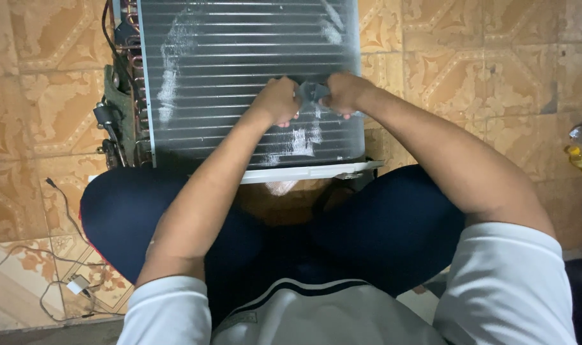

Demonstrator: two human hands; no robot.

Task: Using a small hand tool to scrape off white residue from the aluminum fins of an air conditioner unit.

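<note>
The person is sitting cross-legged on the tiled floor [482, 70] with a finned coil panel [240, 76] lying flat at twelve o'clock from the knees. The left hand [277, 101] and right hand [345, 92] are both curled tight, pinching a small dark tool [311, 91] between them and pressing it onto the fins near the panel's lower right. White scuffed patches are showing at six o'clock from the hands. Judging by the grip, keeping the tool aligned with the fin rows and using light, even pressure would avoid bending them. Copper tubing [134, 70] is running along the nine o'clock edge.
</note>
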